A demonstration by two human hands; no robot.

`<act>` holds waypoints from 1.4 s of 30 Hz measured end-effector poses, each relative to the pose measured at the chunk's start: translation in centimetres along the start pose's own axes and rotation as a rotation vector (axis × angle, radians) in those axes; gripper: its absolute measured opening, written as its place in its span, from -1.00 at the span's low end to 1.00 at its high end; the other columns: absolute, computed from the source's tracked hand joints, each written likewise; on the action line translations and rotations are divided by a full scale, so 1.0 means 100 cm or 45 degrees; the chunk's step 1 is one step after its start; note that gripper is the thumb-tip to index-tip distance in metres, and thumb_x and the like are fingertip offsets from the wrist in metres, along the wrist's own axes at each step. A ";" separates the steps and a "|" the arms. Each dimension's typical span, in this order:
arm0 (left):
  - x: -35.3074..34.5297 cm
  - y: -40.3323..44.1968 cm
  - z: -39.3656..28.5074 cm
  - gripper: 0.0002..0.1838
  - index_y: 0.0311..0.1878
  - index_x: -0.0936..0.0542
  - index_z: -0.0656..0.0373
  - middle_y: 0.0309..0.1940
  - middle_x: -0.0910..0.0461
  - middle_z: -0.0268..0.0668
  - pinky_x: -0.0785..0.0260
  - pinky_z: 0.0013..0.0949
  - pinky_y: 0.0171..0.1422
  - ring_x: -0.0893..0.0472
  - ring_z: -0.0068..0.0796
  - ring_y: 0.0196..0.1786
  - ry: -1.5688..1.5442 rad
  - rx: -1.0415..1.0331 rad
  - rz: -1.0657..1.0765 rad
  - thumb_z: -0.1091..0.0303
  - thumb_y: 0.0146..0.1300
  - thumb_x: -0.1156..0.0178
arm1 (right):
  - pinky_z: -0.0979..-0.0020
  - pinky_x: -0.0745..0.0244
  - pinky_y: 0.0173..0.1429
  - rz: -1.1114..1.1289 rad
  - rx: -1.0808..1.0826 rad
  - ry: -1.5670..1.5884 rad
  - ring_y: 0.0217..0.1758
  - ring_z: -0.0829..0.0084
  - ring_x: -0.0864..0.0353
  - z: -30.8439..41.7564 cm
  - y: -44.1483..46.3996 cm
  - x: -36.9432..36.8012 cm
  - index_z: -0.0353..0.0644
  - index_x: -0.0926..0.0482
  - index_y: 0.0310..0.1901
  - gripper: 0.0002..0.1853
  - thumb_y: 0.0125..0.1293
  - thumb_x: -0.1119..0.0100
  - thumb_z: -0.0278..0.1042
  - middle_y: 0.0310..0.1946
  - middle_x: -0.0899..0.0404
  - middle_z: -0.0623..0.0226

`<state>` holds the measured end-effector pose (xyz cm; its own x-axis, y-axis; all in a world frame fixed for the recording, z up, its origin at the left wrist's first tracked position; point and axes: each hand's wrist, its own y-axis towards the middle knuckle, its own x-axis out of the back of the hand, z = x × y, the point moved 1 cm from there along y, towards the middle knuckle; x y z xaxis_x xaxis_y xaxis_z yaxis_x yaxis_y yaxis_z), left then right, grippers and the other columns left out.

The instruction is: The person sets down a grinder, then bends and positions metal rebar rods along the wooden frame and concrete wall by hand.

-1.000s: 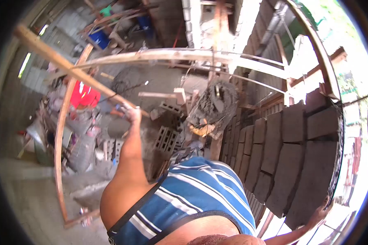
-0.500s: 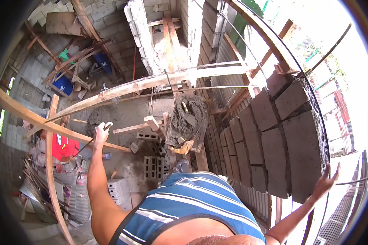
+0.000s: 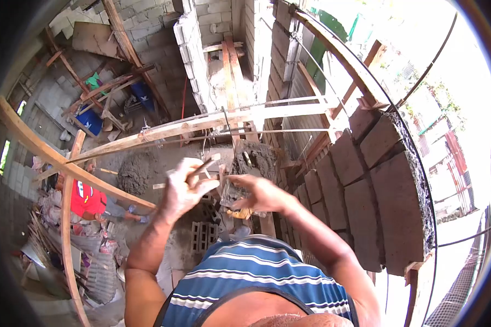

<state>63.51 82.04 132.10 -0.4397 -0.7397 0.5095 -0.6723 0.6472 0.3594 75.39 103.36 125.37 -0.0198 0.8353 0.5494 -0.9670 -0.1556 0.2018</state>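
My left hand [image 3: 186,188] is raised in front of my chest, its fingers closed round a short, thin stick-like piece [image 3: 203,166]. Just right of it is my right hand [image 3: 256,193], fingers apart and bent, pointing toward the left hand with nothing seen in it. A small gap separates the hands. Beneath them lies a board of wet mortar [image 3: 261,158], partly hidden by my right hand. To the right rises a wall of grey blocks [image 3: 365,210] with rough mortar along its outer edge.
Wooden beams [image 3: 174,131] cross in front and at the left. Hollow blocks [image 3: 203,235] lie on the floor below. A person in a red shirt [image 3: 87,199] is at the lower left. A mortar heap [image 3: 136,171] and blue containers [image 3: 90,120] are farther off.
My right hand has left the block wall's edge and come in to the middle. My left hand has moved right, toward it, still holding the thin piece.
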 end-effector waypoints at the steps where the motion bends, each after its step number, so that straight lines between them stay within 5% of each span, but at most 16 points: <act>1: -0.017 0.005 -0.008 -0.69 -0.14 -0.56 0.25 -0.60 -0.50 -0.40 -0.28 -0.43 -0.51 -0.42 -0.70 -0.53 -0.012 -0.098 -0.023 0.37 0.19 -0.49 | 0.15 -0.47 0.36 -0.091 0.283 -0.029 0.30 -0.07 -0.54 -0.007 0.017 -0.022 -0.30 -0.40 0.37 -0.15 0.08 -0.55 -0.12 0.25 -0.51 -0.18; 4: -0.068 0.016 -0.005 -0.91 -0.18 -0.56 0.26 -0.54 -0.55 -0.37 -0.36 -0.41 -0.40 -0.48 -0.66 -0.46 -0.059 -0.244 -0.072 0.45 0.37 -0.27 | 0.08 -0.49 0.25 0.265 -0.029 0.144 0.16 -0.05 -0.59 -0.046 0.045 -0.069 -0.32 -0.35 0.30 -0.16 0.04 -0.56 -0.15 0.27 -0.45 -0.22; 6: -0.096 0.026 0.002 -0.86 -0.16 -0.55 0.27 -0.56 -0.54 -0.27 -0.38 -0.34 -0.39 -0.52 -0.51 -0.50 -0.577 -0.072 0.018 0.40 0.37 -0.28 | 0.14 -0.45 0.30 -0.241 0.196 0.567 0.25 0.10 -0.53 -0.103 0.058 -0.125 -0.30 -0.34 0.32 -0.14 0.04 -0.58 -0.17 0.24 -0.49 0.00; 8: -0.134 0.028 -0.026 -0.69 -0.11 -0.59 0.28 -0.67 -0.51 -0.35 -0.42 -0.36 -0.46 -0.46 -0.55 -0.63 -0.177 -0.043 0.135 0.18 0.42 -0.27 | 0.18 -0.43 0.31 -0.215 0.133 0.753 0.24 0.16 -0.50 -0.119 0.041 -0.119 -0.27 -0.33 0.33 -0.19 0.11 -0.53 -0.17 0.20 -0.48 0.06; 10: -0.183 0.037 -0.026 -0.53 0.01 -0.57 0.21 -0.64 -0.51 -0.35 -0.53 -0.23 -0.25 -0.48 -0.37 -0.63 0.069 -0.272 0.115 0.00 0.30 -0.39 | 0.27 -0.40 0.33 -0.149 0.014 1.122 0.23 0.28 -0.45 -0.135 0.015 -0.100 -0.20 -0.31 0.34 -0.30 0.26 -0.43 -0.16 0.11 -0.45 0.19; 12: -0.165 0.040 -0.058 -0.33 0.14 -0.53 0.23 -0.31 -0.66 -0.16 -0.54 -0.18 -0.07 -0.64 -0.28 -0.36 0.011 -0.349 0.363 -0.10 0.17 -0.46 | 0.31 -0.38 0.33 -0.161 -0.063 1.302 0.22 0.34 -0.42 -0.133 -0.008 -0.088 -0.17 -0.30 0.35 -0.35 0.34 -0.38 -0.15 0.06 -0.44 0.26; 14: -0.155 0.048 -0.030 0.05 0.41 -0.28 0.44 0.20 -0.48 0.06 -0.36 -0.13 0.37 -0.48 -0.09 0.32 -0.420 -0.673 0.343 -0.10 0.05 -0.55 | 0.36 -0.44 0.05 -0.611 -0.047 1.217 -0.03 0.43 -0.49 -0.087 -0.010 -0.073 -0.23 -0.46 0.17 -0.55 0.44 -0.25 -0.08 -0.06 -0.50 0.29; 17: -0.094 0.043 0.035 0.20 0.57 -0.04 0.35 0.54 -0.16 0.02 -0.02 -0.07 0.63 -0.18 -0.10 0.58 -0.704 -0.041 0.837 0.05 0.02 -0.57 | 0.46 -0.28 -0.35 -0.875 -0.406 1.390 -0.48 0.58 -0.35 -0.062 -0.016 -0.050 -0.15 -0.52 -0.39 -0.55 0.53 -0.06 0.06 -0.53 -0.42 0.48; 20: -0.116 -0.014 0.175 0.28 0.57 -0.08 0.27 0.45 -0.34 0.01 -0.19 -0.21 0.55 -0.35 -0.17 0.50 -0.063 0.254 0.981 0.14 -0.16 -0.66 | 0.49 -0.20 -0.43 -0.881 -0.401 1.371 -0.56 0.62 -0.27 -0.037 -0.011 -0.028 -0.10 -0.46 -0.50 -0.50 0.57 0.02 0.05 -0.64 -0.35 0.53; 22: -0.150 -0.072 0.242 -0.14 0.34 -0.46 0.32 0.18 -0.63 -0.10 -0.43 -0.31 0.31 -0.60 -0.30 0.22 -0.262 0.668 0.958 0.18 -0.02 -0.57 | 0.48 -0.19 -0.44 -0.932 -0.472 1.343 -0.57 0.62 -0.25 -0.035 -0.006 -0.019 -0.10 -0.45 -0.52 -0.48 0.57 0.01 0.08 -0.65 -0.34 0.54; 24: -0.173 -0.097 0.278 -0.49 -0.01 -0.63 0.28 -0.16 -0.70 -0.22 -0.48 -0.31 0.12 -0.63 -0.42 -0.07 -0.078 0.600 0.595 0.09 0.13 -0.49 | 0.47 -0.16 -0.47 -0.894 -0.391 1.145 -0.58 0.64 -0.23 -0.004 0.002 -0.019 -0.07 -0.44 -0.52 -0.46 0.57 0.01 0.13 -0.65 -0.31 0.57; 29: -0.181 -0.134 0.321 -0.52 -0.24 -0.69 0.27 -0.37 -0.71 -0.05 -0.48 -0.14 -0.07 -0.71 -0.18 -0.23 0.160 0.637 0.720 -0.06 0.23 -0.36 | 0.49 -0.14 -0.49 -0.922 -0.471 1.241 -0.58 0.68 -0.22 -0.004 0.001 -0.008 -0.07 -0.43 -0.53 -0.43 0.55 0.01 0.19 -0.65 -0.32 0.58; 32: -0.195 -0.122 0.311 -0.48 -0.26 -0.74 0.22 -0.45 -0.68 -0.04 -0.50 -0.15 -0.10 -0.72 -0.12 -0.29 0.477 0.438 0.726 -0.16 0.24 -0.31 | 0.47 -0.17 -0.50 -1.030 -0.497 1.236 -0.62 0.60 -0.22 0.011 -0.022 0.024 -0.09 -0.43 -0.48 -0.44 0.55 0.03 0.22 -0.61 -0.35 0.48; 36: -0.215 -0.119 0.280 -0.52 -0.30 -0.74 0.23 -0.50 -0.67 -0.06 -0.49 -0.17 -0.15 -0.71 -0.18 -0.36 0.223 0.184 0.864 -0.10 0.29 -0.31 | 0.47 -0.09 -0.59 -1.100 -0.306 1.303 -0.69 0.57 -0.19 0.043 -0.059 0.072 -0.09 -0.42 -0.45 -0.46 0.53 0.02 0.21 -0.67 -0.28 0.45; 40: -0.195 -0.101 0.194 -0.58 -0.32 -0.72 0.26 -0.53 -0.65 -0.07 -0.45 -0.20 -0.27 -0.69 -0.28 -0.42 -0.017 0.423 0.886 0.00 0.23 -0.39 | 0.48 0.06 -0.66 -1.200 -0.019 1.261 -0.77 0.64 -0.06 0.117 -0.083 0.127 -0.08 -0.39 -0.47 -0.47 0.50 -0.06 0.20 -0.76 -0.17 0.56; 42: -0.179 -0.092 0.169 -0.60 -0.32 -0.71 0.27 -0.52 -0.64 -0.08 -0.43 -0.20 -0.30 -0.67 -0.31 -0.44 -0.092 0.448 0.937 0.03 0.21 -0.42 | 0.49 0.11 -0.72 -1.271 0.060 1.163 -0.80 0.67 0.09 0.145 -0.094 0.151 -0.02 -0.31 -0.49 -0.43 0.56 0.12 0.25 -0.74 -0.04 0.60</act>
<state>67.53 86.21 106.48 -0.8706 -0.1661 0.4632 -0.3389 0.8848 -0.3197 87.89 109.84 143.54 0.5018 0.6475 -0.5735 -0.6587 0.7158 0.2319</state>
